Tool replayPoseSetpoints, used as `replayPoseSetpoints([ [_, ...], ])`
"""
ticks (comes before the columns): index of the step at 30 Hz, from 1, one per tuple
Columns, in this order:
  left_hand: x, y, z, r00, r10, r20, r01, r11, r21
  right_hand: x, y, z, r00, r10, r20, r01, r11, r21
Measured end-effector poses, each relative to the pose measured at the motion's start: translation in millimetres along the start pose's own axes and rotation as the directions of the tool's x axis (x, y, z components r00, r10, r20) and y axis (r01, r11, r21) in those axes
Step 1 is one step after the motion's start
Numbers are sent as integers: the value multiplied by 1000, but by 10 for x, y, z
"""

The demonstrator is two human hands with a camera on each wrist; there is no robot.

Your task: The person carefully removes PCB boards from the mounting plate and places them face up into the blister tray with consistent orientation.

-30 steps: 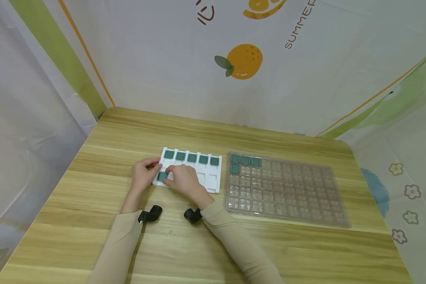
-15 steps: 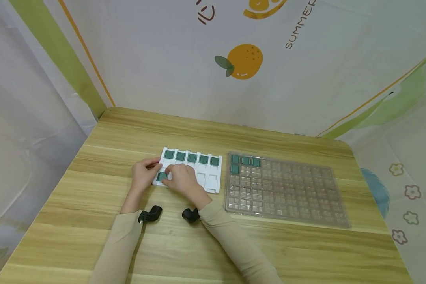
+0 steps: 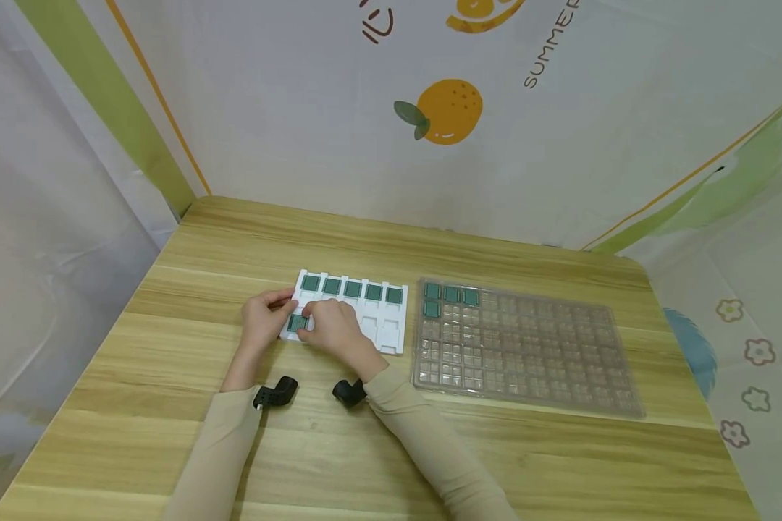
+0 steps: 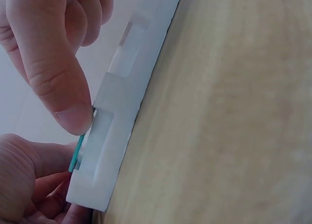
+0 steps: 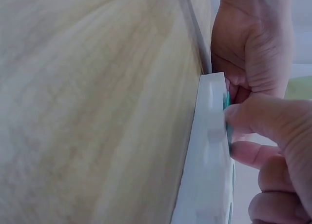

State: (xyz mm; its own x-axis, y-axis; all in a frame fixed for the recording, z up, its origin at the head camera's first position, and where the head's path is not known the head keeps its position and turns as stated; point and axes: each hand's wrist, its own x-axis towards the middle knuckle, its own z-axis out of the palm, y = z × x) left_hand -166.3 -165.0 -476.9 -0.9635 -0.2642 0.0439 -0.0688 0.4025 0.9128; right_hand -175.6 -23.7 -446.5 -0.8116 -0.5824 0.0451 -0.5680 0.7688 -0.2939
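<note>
A white tray [image 3: 389, 336] with two rows of pockets lies on the table, its far row filled with green square chips [image 3: 352, 289]. My left hand [image 3: 261, 320] grips the tray's left end, thumb near the top and fingers curled at the edge. At the near-left pocket, my right hand [image 3: 339, 329] pinches a green square chip [image 3: 296, 323] between thumb and fingers. In the left wrist view that chip [image 4: 75, 155] shows edge-on at the pocket, close under the right thumb. The right wrist view also shows the right thumb and finger on the chip [image 5: 227, 101].
Right of the white tray lies a large clear plastic tray [image 3: 528, 347] with many small cells; several green chips [image 3: 432, 291] sit in its far-left corner. Black wrist mounts [image 3: 276, 393] stick out from both sleeves. A printed curtain [image 3: 339, 130] hangs behind the table.
My right wrist has shifted slightly left, while its fingers stay on the chip at the near-left pocket. The left hand and both trays stay in place.
</note>
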Motion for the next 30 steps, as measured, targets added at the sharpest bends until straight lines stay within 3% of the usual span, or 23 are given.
replayPoseSetpoints([
  [6,2,-1,-1,1000,7,-7,-7,1000,-9,11,11,-26,999,-39,22,39,999,6],
  [11,-1,1,-5,1000,-1,10,1,1000,-12,-9,39,-78,999,-28,42,28,1000,-1],
  [30,-10,27,-7,1000,-14,6,14,1000,-12,-199,294,-157,1000,-1,-25,3,995,97],
])
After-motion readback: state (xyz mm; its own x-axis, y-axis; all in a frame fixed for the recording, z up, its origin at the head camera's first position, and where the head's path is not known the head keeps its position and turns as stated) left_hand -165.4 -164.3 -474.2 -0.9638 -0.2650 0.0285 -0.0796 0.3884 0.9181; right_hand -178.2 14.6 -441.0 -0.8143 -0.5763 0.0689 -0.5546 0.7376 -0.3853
